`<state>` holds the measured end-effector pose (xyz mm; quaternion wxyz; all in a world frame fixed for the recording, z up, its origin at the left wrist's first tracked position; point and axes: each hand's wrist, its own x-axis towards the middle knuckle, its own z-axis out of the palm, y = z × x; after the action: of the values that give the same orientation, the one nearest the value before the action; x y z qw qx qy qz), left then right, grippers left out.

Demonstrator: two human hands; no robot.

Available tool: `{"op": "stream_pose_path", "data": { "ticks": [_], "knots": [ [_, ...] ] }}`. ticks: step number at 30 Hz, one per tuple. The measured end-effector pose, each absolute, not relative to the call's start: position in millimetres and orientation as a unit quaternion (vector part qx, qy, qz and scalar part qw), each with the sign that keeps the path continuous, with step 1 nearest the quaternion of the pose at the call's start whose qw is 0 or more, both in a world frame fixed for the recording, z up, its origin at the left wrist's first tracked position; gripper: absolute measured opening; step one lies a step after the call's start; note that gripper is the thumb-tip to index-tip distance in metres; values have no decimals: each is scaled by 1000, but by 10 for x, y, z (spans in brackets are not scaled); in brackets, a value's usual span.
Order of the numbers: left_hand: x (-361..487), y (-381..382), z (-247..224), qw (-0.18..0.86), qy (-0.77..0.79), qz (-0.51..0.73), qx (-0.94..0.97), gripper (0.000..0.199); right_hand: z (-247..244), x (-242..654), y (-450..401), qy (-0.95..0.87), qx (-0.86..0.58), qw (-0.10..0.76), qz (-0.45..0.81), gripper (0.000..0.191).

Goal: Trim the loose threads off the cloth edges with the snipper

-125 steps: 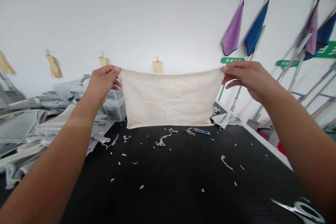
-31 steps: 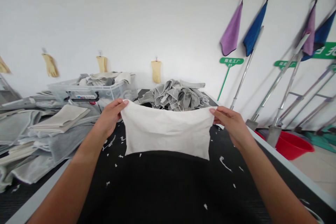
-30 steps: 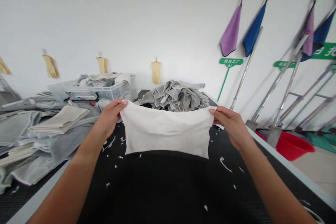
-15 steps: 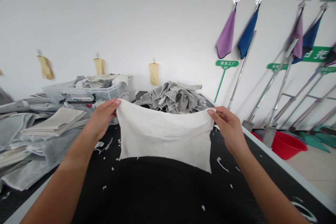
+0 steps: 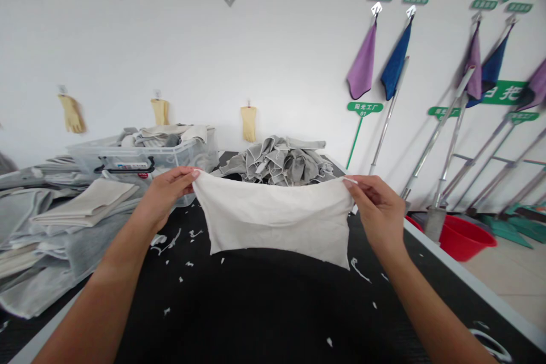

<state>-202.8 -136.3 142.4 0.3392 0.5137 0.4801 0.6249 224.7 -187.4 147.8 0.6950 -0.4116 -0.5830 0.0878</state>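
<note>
A white cloth [image 5: 277, 216] hangs stretched out above the black table top [image 5: 256, 318]. My left hand [image 5: 174, 190] pinches its upper left corner between thumb and fingers. At the upper right corner, my right hand [image 5: 377, 202] grips it the same way. The lower edge of the cloth dangles free and bows upward in the middle. Behind it lies a heap of crumpled grey cloths [image 5: 281, 159], its base partly hidden by the held cloth. Left of my left hand, a folded off-white cloth [image 5: 87, 202] rests on a pile of grey cloths [image 5: 72, 256].
A clear plastic bin [image 5: 166, 156] full of cloths stands at the back left. Thread scraps [image 5: 360, 270] lie scattered on the table. White-handled scissors [image 5: 490, 344] seem to lie at the lower right. Beyond the right edge are a red basin [image 5: 467, 236] and leaning mop poles.
My hands have moved slightly apart, pulling the top edge of the cloth tauter. Its lower corners have swung a little. The head view has tilted up slightly.
</note>
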Motion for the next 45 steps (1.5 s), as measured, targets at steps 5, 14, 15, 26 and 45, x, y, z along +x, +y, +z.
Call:
{"op": "stream_pose_path", "data": {
  "ticks": [5,14,15,26,45],
  "knots": [
    [-2044,-1375,1417,342,472,599,549,46,1500,2239,-1899,-578,-416,698,75,22],
    [-1862,-1508,1506,343,461,595,562,43,1470,2360,-1756,-531,-419,727,116,26],
    [-1840,-1528,1526,343,459,593,565,42,1467,2384,-1722,-518,-413,738,129,28],
    [-1795,-1618,1584,303,438,581,615,46,1458,2703,-1532,-419,-382,795,216,33],
    [-1671,-1696,1618,355,430,583,591,52,1518,2870,-1563,-431,-434,736,290,28]
  ]
}}
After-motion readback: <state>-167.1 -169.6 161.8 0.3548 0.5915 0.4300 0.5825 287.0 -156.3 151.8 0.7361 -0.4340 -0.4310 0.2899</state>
